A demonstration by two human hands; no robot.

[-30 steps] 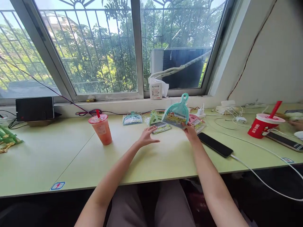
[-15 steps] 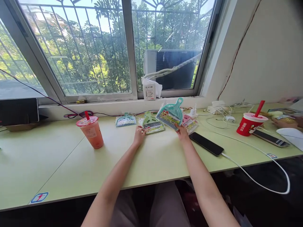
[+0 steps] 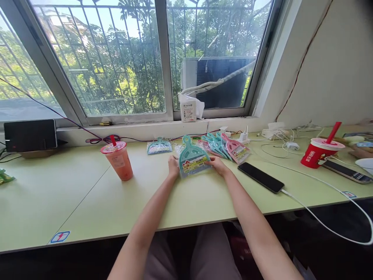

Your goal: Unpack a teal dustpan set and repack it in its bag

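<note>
A teal mini dustpan-and-brush set (image 3: pixel 190 153) in clear wrap stands tilted up between my hands, its printed label facing me. My right hand (image 3: pixel 219 165) grips the right edge, thumb in front. At the left edge, my left hand (image 3: pixel 173 167) is closed on the wrapping, fingers partly hidden behind the set. Just right of it lies a fanned pile of teal sets (image 3: pixel 216 144) with a pink set (image 3: pixel 235 147) on the right side. A blue-teal set (image 3: pixel 159 146) lies flat behind my left hand. The green set is mostly hidden behind the held one.
An orange drink cup (image 3: pixel 119 162) stands left, a red cup (image 3: pixel 317 152) right. A black phone (image 3: pixel 260 177) with a white cable lies beside my right forearm. A tablet (image 3: pixel 30 136) leans at far left. Chargers and cables (image 3: pixel 275 134) clutter the back. Another person's hand shows far right.
The teal set has moved left and down from the right, now in front of the green one between both hands. The view has turned slightly left.
</note>
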